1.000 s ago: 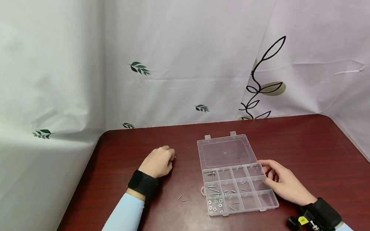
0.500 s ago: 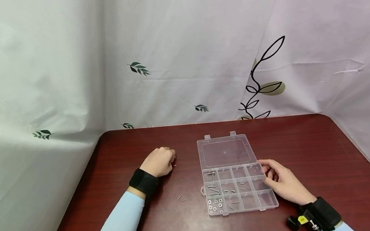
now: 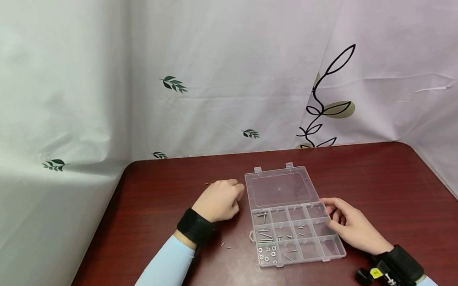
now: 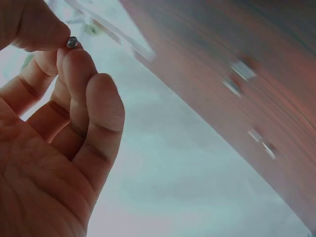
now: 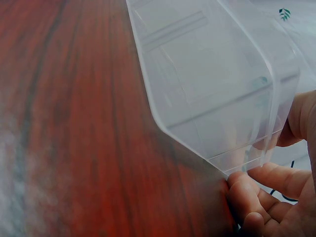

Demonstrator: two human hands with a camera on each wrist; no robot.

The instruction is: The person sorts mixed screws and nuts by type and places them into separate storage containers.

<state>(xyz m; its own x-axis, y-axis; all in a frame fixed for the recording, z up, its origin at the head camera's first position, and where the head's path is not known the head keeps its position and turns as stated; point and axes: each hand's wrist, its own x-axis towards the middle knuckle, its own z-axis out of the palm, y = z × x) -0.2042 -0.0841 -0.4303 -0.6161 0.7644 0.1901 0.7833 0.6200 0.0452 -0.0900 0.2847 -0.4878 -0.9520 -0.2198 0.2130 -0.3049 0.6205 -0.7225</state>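
Note:
My left hand is held over the table just left of the box's raised lid. Thumb and index finger pinch a small silver screw, seen end-on, so its length is hidden. The clear plastic compartment box lies with its lid folded back. Screws and white-looking rings fill some left-hand compartments. At the box's right side, my right hand grips the edge; the right wrist view shows fingers at the corner of the clear wall.
Two tiny metal pieces lie on the reddish-brown table left of the box. More small bits lie behind the left hand, blurred in the left wrist view. A patterned white cloth hangs behind the table.
My left hand has moved right, toward the box, with the small screw pinched. Small bits it covered now show behind it. The right hand and box stay put.

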